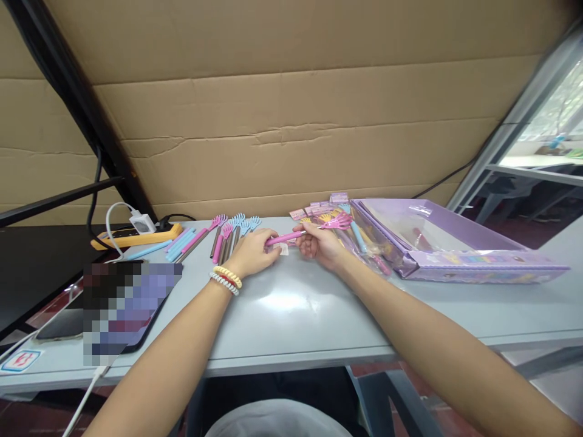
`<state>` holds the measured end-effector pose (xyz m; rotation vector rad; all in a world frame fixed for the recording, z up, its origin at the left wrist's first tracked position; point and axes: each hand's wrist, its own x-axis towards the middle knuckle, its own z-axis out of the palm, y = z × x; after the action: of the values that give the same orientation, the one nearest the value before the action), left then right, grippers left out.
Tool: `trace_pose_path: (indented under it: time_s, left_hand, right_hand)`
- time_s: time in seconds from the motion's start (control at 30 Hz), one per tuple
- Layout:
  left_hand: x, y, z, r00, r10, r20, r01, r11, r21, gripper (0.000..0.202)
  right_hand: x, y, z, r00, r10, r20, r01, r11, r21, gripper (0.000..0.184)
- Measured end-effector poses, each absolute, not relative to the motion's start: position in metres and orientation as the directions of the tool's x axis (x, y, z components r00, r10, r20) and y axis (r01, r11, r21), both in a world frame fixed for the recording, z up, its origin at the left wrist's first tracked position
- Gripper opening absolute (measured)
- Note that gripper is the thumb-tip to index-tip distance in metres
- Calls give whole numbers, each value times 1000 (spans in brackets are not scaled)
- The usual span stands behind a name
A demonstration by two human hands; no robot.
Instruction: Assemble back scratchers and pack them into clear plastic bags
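Forearms (170, 346) cropped below; pixelated screen (141, 297) left of the left fingers (272, 233); pink back scratcher (286, 237), shaft partly covered, pinched by those and right fingers (308, 247), hands angled inward.

Here's the left hand (250, 252), wrist stacked up: twisted yellow band (229, 275), slim red band (227, 281), twisted white band (223, 283)! And bare forearms (423, 321) both sides!

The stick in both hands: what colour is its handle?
The handle is pink, as the head view shows.
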<state>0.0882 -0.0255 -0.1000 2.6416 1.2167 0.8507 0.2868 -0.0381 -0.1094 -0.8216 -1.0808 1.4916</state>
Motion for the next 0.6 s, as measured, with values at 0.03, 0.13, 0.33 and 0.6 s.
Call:
trace_pose_path:
  time_s: [0.03,0.13,0.33,0.6]
  left_hand:
    - [84,-23,-99,507,729,459,673,-668,317,26]
    - [71,-13,-98,397,786,474,737,-581,346,31]
    - [67,-5,-108,334,869,364,824,-457,335,34]
    - [83,-19,-104,521,755,398,696,-645,314,37]
  right_hand:
    - [287,-38,-109,-187,982,30,-356,-40,-934,25]
    - [290,-38,-104,-143,990,-7,-370,-60,-927,24]
    - [289,-40,-99,-72,996,46,-364,17,-931,16]
    - [287,-38,-104,-156,981,113,-347,52,-936,21]
